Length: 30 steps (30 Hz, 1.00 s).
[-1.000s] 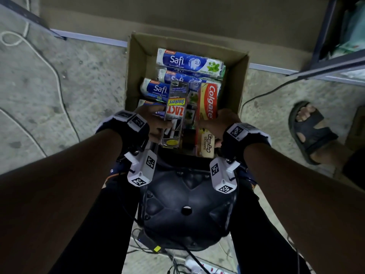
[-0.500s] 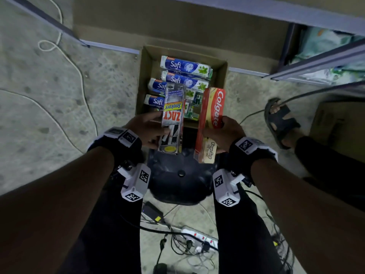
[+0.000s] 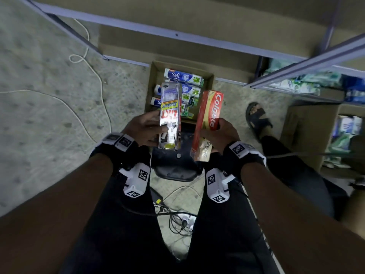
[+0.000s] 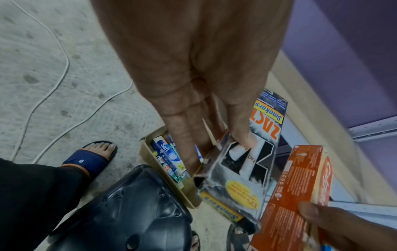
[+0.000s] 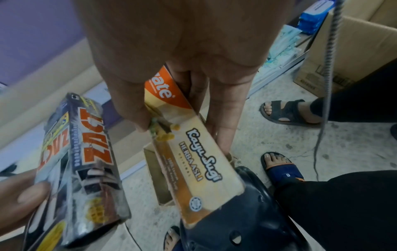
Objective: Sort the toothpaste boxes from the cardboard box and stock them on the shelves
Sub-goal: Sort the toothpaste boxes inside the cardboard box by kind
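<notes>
Two toothpaste cartons held up above the floor, one per hand. Left hand [image 3: 147, 129] clamped on the silver-and-black Zact Smokers carton [image 3: 170, 115], thumb pressed on the printed front, fingers [image 4: 189, 135] curled behind. Right hand [image 3: 219, 135] wrapped round the red-and-cream Colgate Kayu Sugi carton [image 3: 208, 123], thumb on one long edge, fingers on the far side. Cartons side by side, close but apart, long axes pointing toward 12 o'clock in the head view, Colgate carton at 3 o'clock of the Zact one.

Below and beyond the hands, toward 12 o'clock, the open brown cardboard box [image 3: 153, 84] on the grey concrete floor [image 3: 49, 95], with several blue-and-white Safi toothpaste cartons [image 3: 183, 76] lying flat inside, plus a few smaller green-printed ones too small to read. Pale metal shelf edges [image 3: 304, 64] at 1 to 2 o'clock, with blurred blue and green packs on the lower shelf. Second brown cardboard carton [image 3: 308, 131] at 3 o'clock. Black plastic stool [image 3: 175, 169] between the legs at 6 o'clock of the cartons. White cable [image 3: 94, 72] looping over the floor at 10 o'clock. Another person's sandalled foot [image 3: 256, 117] at 3 o'clock, just beside the cardboard box.
</notes>
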Tool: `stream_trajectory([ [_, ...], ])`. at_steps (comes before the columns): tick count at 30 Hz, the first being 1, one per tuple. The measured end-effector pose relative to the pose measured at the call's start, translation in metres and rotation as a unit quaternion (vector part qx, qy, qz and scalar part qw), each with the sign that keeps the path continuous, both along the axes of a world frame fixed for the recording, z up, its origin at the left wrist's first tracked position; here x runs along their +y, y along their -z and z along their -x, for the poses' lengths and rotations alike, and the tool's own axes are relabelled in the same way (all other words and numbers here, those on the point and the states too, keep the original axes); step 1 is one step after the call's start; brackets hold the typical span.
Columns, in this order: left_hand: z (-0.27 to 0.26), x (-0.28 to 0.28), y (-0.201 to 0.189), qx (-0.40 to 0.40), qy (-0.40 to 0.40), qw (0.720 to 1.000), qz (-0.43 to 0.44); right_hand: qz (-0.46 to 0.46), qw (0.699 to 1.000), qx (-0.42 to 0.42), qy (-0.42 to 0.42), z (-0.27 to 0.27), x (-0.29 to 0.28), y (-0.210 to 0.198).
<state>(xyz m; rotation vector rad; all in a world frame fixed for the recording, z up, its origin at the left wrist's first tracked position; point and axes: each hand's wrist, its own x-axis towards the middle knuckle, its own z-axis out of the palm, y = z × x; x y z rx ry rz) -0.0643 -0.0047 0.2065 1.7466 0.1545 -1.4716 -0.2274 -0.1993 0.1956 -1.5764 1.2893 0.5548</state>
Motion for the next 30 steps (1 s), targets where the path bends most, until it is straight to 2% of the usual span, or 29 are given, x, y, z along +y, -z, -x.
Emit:
stream_trajectory([
  [5,-0.004,0.01,-0.05,-0.057,-0.013,0.997,0.047,0.025,0.998,-0.055,0.028,-0.001,-0.01,-0.06],
  [14,-0.024,0.004,-0.142,-0.09,-0.035,0.987,0.127,0.048,0.982,-0.16,0.082,-0.011,-0.019,-0.172],
  [21,-0.048,-0.014,-0.203,-0.15,-0.028,0.966,0.21,0.119,0.963,-0.238,0.04,-0.024,-0.028,-0.238],
  [30,-0.092,-0.046,-0.279,-0.26,-0.032,0.92,0.291,0.177,0.922,-0.343,0.011,-0.058,-0.043,-0.325],
])
